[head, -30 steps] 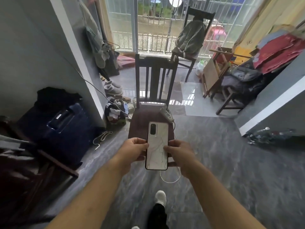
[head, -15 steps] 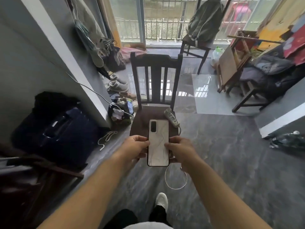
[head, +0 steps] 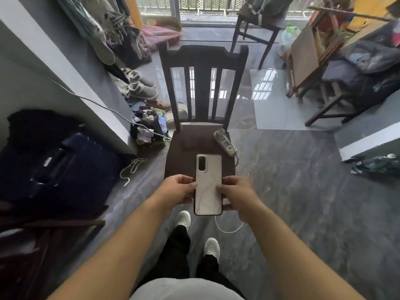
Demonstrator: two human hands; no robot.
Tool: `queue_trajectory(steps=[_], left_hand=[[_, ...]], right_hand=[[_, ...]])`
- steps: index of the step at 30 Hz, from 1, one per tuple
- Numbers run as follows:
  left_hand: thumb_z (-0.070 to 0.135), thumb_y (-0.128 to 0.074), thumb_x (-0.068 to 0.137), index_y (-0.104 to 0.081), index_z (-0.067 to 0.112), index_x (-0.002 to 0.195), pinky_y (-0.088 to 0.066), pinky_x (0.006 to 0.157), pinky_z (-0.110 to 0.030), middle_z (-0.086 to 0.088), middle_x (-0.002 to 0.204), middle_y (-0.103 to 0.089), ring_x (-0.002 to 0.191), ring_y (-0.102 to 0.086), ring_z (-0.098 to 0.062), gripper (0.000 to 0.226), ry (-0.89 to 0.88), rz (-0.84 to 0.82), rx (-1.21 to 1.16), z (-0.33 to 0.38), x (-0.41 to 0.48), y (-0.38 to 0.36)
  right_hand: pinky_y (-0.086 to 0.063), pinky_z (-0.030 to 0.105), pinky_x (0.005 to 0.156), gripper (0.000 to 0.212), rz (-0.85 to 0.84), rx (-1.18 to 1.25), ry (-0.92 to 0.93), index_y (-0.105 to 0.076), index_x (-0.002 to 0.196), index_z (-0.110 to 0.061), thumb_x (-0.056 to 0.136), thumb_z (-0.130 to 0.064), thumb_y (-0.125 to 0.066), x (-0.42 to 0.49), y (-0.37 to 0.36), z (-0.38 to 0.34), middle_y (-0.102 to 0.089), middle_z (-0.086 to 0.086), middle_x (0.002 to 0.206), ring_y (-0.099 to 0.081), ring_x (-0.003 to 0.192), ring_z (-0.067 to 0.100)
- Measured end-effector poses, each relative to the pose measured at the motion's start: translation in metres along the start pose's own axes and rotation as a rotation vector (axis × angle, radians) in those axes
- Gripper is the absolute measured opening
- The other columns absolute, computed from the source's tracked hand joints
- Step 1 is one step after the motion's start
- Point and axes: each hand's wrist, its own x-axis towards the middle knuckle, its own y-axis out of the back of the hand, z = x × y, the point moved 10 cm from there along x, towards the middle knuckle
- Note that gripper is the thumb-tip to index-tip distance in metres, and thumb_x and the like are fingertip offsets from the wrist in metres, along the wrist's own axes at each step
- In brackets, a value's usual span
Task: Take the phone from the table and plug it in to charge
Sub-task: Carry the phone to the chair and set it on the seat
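Note:
The phone (head: 208, 185), back up in a white marbled case, is held flat over the front edge of a dark wooden chair (head: 190, 148). My left hand (head: 178, 188) grips its left side and my right hand (head: 237, 192) its right side. A white charging cable (head: 227, 230) loops out from under the phone's near end. Whether the cable is plugged into the phone is hidden. A white power strip (head: 225, 142) lies on the right side of the chair seat.
Shoes (head: 142, 89) and a pile of clothes (head: 149, 128) sit left of the chair by a grey wall. A dark blue suitcase (head: 71, 167) lies at the left. More chairs and piled furniture stand at the back right. My feet (head: 211, 247) stand just before the chair.
I have stepped closer to the chair and the view tilted down. Both hands carried the phone forward, now over the seat's front edge. The cable loop still hangs below.

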Motion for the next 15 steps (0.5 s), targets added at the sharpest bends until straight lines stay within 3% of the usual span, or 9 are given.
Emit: queue_trajectory(steps=[4,10,15], left_hand=[[0.007,-0.070,0.096,-0.064,0.011,0.098,-0.057,0.078,-0.037,-0.008,0.092,-0.071,0.075,-0.066,-0.018,0.008,0.053,-0.062,-0.012,0.000,0.032,0.021],[0.006,-0.068,0.097,-0.065,0.011,0.100,-0.058,0.069,-0.030,-0.005,0.083,-0.073,0.067,-0.068,-0.013,0.007,0.138,-0.165,0.063,-0.007,0.083,0.048],[0.011,-0.069,0.097,-0.067,0.010,0.106,-0.060,0.074,-0.033,-0.005,0.090,-0.075,0.076,-0.072,-0.014,0.009,0.183,-0.230,0.135,-0.026,0.132,0.053]], right_hand=[[-0.064,0.050,0.069,0.018,0.012,-0.012,-0.044,-0.069,0.111,-0.004,0.096,-0.002,-0.060,0.025,-0.022,-0.005,-0.072,0.022,0.113,-0.071,0.094,0.031],[-0.063,0.058,0.075,0.023,0.043,-0.026,-0.123,-0.068,0.120,-0.007,0.097,-0.006,-0.062,0.070,-0.053,0.007,-0.073,0.017,0.110,-0.072,0.098,0.035],[-0.063,0.040,0.061,0.024,0.053,0.012,-0.182,-0.067,0.120,-0.009,0.097,-0.007,-0.061,0.109,-0.062,0.028,-0.074,0.012,0.107,-0.073,0.095,0.030]])
